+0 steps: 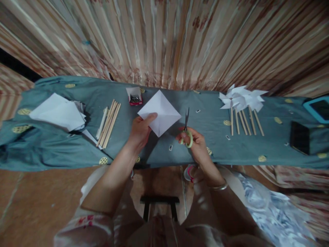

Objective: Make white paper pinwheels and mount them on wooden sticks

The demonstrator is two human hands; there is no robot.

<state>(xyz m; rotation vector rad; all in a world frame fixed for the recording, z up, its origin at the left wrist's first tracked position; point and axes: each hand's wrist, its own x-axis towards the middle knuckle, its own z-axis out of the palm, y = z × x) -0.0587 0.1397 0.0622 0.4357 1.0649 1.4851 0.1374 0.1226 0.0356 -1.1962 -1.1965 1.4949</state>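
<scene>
My left hand (141, 129) grips a creased white square of paper (161, 111) by its left side, thumb on top, with one corner pointing away from me. Just right of the paper, my right hand (194, 140) has its fingers in the yellow-green handles of a pair of scissors (187, 120). The blades point away from me, look nearly closed and do not touch the paper. Beyond my left hand stands a small open red and white box (135, 96) of small dark metal pieces, too small to name.
A stack of white paper (55, 111) lies at the left, beside several wooden sticks (110, 125). Finished paper pinwheels (239, 97) on sticks lie at the right. Further right are a dark phone (300, 138) and a blue-framed tablet-like device (318, 108). A striped curtain (164, 44) hangs behind the cloth-covered table (205, 103).
</scene>
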